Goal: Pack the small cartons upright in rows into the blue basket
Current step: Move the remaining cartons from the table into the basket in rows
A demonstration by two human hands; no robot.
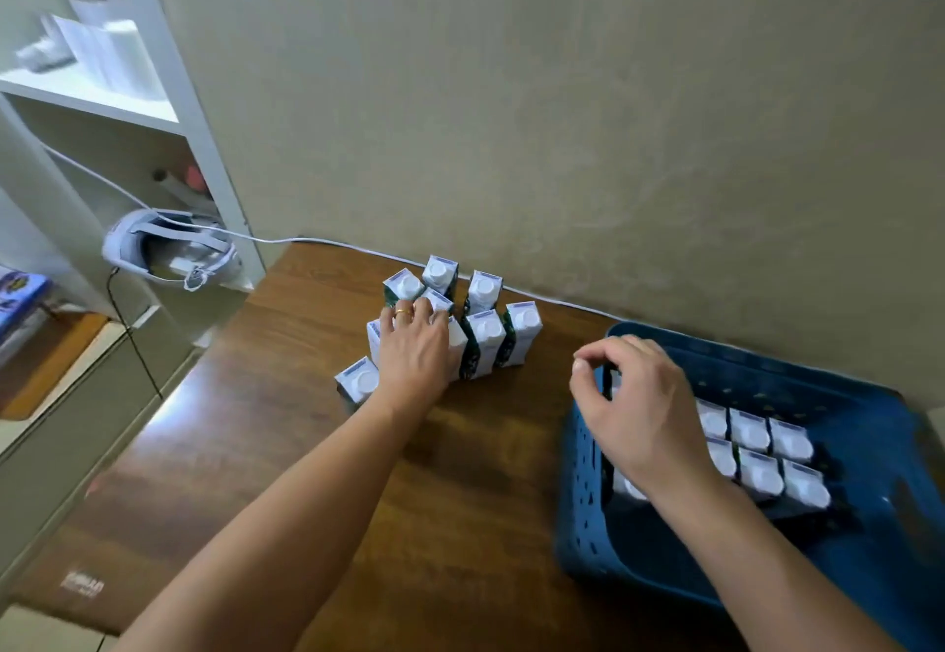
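Two rows of upright cartons (757,452) already fill part of the blue basket (583,508) at lower right, under the right hand (634,406), fingers loosely curled, grip unclear. Centre frame, the left hand (414,349) grasps one of about nine loose cartons (486,339) left on the worktop (460,472).

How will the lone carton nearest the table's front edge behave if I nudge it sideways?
The lone carton is tall on a small base, so it probably tips rather than slides. The wooden table looks glossy, so a low push may slide it. It stands apart, so nothing would stop a fall.
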